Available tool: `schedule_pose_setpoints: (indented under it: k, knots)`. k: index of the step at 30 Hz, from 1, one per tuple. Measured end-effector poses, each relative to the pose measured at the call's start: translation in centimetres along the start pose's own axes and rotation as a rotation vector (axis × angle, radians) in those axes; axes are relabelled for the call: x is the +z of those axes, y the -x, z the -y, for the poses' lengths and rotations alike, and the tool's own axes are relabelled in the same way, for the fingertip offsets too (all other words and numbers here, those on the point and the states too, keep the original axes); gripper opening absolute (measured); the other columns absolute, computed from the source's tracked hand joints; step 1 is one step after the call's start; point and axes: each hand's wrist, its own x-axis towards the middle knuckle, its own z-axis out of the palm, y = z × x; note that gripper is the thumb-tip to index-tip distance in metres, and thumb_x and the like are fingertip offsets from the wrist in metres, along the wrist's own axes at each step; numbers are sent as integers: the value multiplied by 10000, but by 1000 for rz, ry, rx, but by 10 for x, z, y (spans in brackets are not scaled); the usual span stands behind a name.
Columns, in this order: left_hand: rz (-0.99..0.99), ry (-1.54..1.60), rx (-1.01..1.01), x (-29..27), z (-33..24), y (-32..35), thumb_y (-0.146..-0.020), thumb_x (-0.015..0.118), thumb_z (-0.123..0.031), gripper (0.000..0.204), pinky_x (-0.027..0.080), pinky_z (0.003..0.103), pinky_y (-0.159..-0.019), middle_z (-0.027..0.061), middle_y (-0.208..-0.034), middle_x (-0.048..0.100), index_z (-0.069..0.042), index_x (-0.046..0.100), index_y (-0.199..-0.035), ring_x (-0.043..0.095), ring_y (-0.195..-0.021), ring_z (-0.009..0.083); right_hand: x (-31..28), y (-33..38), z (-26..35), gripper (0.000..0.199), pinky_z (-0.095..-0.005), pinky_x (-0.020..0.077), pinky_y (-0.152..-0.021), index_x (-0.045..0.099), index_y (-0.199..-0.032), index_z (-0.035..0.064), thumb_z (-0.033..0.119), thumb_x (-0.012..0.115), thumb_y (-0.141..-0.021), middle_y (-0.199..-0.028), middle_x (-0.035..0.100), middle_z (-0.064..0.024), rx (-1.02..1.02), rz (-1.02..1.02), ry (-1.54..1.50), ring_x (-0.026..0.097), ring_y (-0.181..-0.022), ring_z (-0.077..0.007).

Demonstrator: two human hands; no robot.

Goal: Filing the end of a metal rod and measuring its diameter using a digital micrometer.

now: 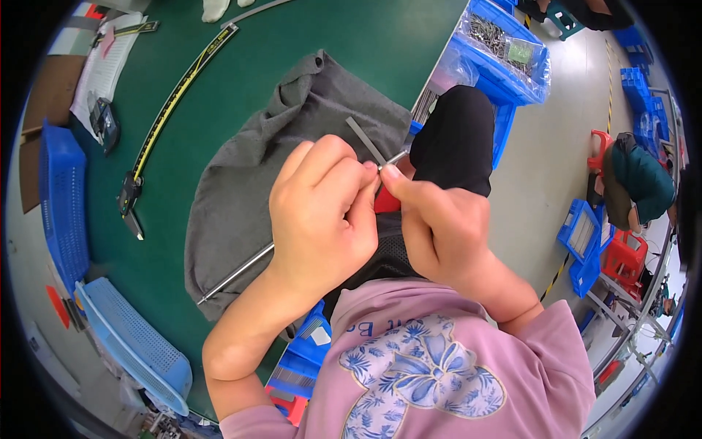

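A thin, shiny metal rod slants across the grey cloth on the green table. It passes behind my left hand, and its far end shows just past my fingertips. My left hand is closed around the rod, thumb and forefinger pinched near that end. Close beside it, my right hand is also closed, its thumb pressed at the rod's end. A narrow flat grey strip sticks out between the fingertips and crosses the rod there. The fingers hide where strip and rod meet.
A long caliper lies on the green table, left of the cloth. Blue baskets line the left side. Right of the table stand blue bins with small metal parts. Another person bends near red stools at far right.
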Motion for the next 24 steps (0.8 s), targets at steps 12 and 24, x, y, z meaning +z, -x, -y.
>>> schedule_pose_setpoints:
  k: [12,24]
  knots:
    - [-13,32,-16,1,1,1,-629,636,75,140,363,342,-502,79,-663,471,-9,527,-653,454,-578,256,-14,24,9,385,-306,359,-368,624,-1005,40,-41,575,-632,-517,510,-41,77,29,-1,496,-391,-199]
    - [1,14,-9,1,0,1,-624,637,78,149,361,342,-504,80,-666,472,-9,522,-656,453,-577,255,-1,2,3,428,-266,356,-410,610,-1068,-16,-101,536,-655,-576,525,-56,-6,21,8,473,-408,-182]
